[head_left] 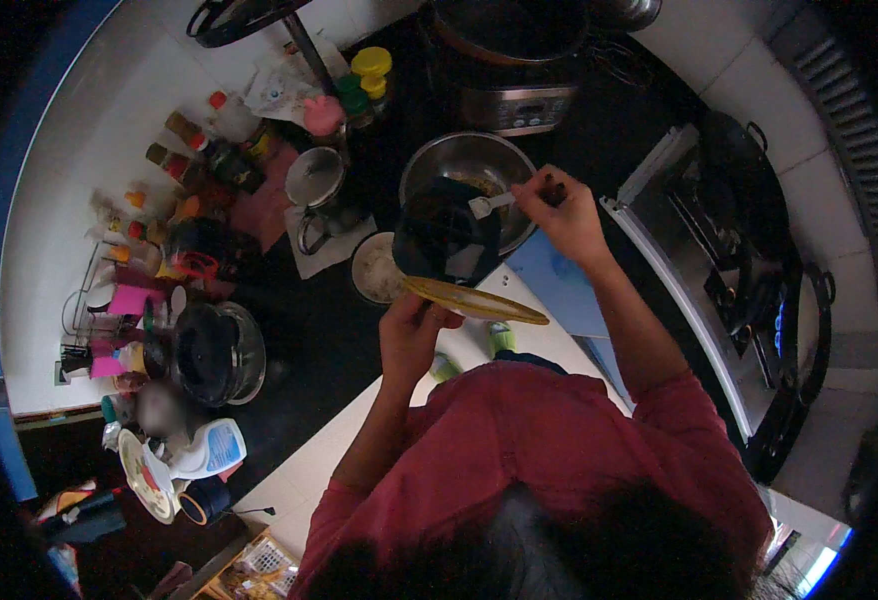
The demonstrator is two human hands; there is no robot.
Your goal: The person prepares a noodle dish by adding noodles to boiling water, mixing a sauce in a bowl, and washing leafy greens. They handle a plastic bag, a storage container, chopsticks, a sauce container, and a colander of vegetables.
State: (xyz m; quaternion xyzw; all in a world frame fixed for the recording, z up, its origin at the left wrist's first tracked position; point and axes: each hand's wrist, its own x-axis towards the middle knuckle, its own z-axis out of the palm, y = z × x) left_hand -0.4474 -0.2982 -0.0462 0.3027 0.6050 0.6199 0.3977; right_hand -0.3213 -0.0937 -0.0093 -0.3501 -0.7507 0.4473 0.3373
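My right hand [563,214] pinches the handle of a small white measuring spoon [482,205], whose bowl holds something pale. Under the spoon is a dark, shiny container [443,232]; its contents are too dark to tell. With my left hand [413,341] I grip a yellow-rimmed round lid [476,300], tilted nearly edge-on at the container's near side. Whether the lid is joined to the container cannot be seen. Behind stands a stainless steel bowl [418,161] with brownish food at its bottom, partly hidden by the container. A small bowl of whitish food [379,270] sits to the left.
A metal mug [315,180] stands on a white cloth [311,255] at left. Sauce bottles [229,161] line the wall. An electric cooker [518,105] is at the back. On the right, a gas hob [716,277] shows a blue flame. Glass lids [221,356] lie at left.
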